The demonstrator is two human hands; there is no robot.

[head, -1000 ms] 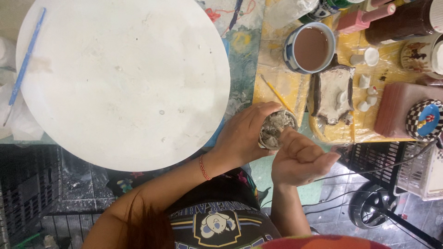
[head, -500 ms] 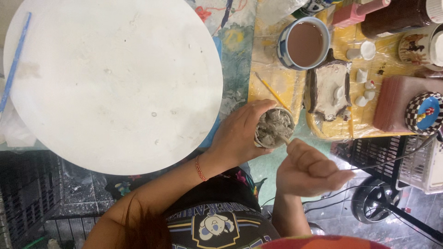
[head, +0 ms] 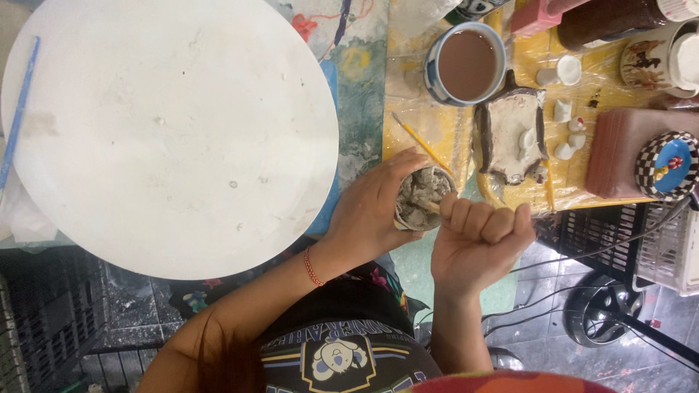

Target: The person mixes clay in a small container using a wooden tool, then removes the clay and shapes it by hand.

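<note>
The left hand [head: 371, 211] wraps the small cup [head: 424, 198], so its near wall and base are hidden; only the rim and the grey lumpy filling show. The right hand [head: 477, 240] is closed into a fist, and whatever thin tool it grips is covered except for a short pale tip at the cup's rim. The dark jar [head: 608, 20] and the pink block [head: 542, 13] are cut off by the top edge, the white mug [head: 666, 62] by the right edge. The blue stick [head: 18, 116] runs off the left edge.
</note>
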